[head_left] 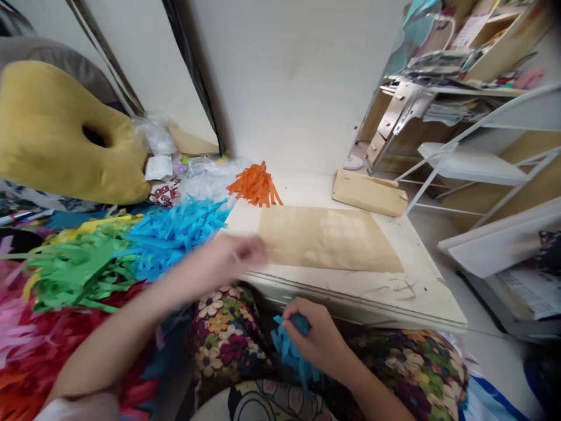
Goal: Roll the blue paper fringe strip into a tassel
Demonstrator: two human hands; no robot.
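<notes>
My right hand [313, 336] is closed round a bunch of blue paper strips [287, 348] above my lap, just in front of the low white table [421, 292]. My left hand [236, 254] reaches across to the table's left edge, beside the pile of blue paper strips [175, 231] and the near corner of a brown paper sheet [324, 237]. This hand is smeared by motion, so its fingers do not show clearly.
Piles of green [83, 272], yellow, pink and red strips [26, 345] lie at the left. An orange pile [255, 186] sits at the table's back. A yellow cushion [56, 131], a brown envelope [368, 193] and a white wire rack [473, 164] surround the table.
</notes>
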